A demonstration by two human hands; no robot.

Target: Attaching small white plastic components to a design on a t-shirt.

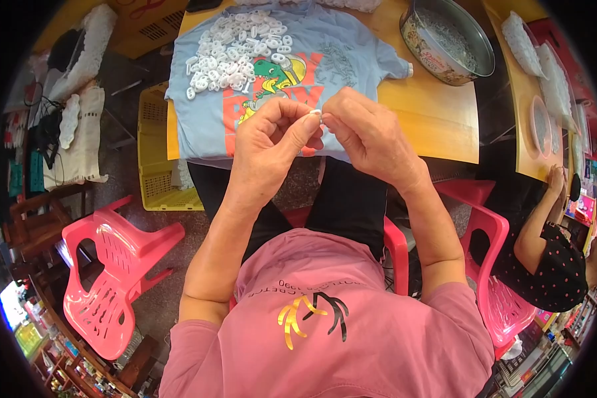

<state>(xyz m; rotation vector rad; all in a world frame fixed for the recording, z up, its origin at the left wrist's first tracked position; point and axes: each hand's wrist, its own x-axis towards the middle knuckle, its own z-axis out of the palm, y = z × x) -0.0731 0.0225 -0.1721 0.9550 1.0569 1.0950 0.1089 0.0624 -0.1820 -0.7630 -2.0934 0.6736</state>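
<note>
Both my hands meet over the near edge of a light blue T-shirt [199,136] spread on the table. Between thumb and index finger, my left hand [272,132] pinches a small white plastic piece [316,113]. Right up against it, my right hand [371,136] has its fingertips pressed together; whatever they grip is too small and covered to name. Beyond my hands, a loose pile of small white oval plastic pieces [239,50] with holes lies on the shirt, partly over its printed dinosaur picture.
At the table's far right stands a round tin [438,66] of small shiny bits. A yellow crate [154,192] sits below the table's left side. Pink plastic chairs [113,245] stand either side. Another person [544,259] works at a table on the right, beside a pink-rimmed basin [541,126].
</note>
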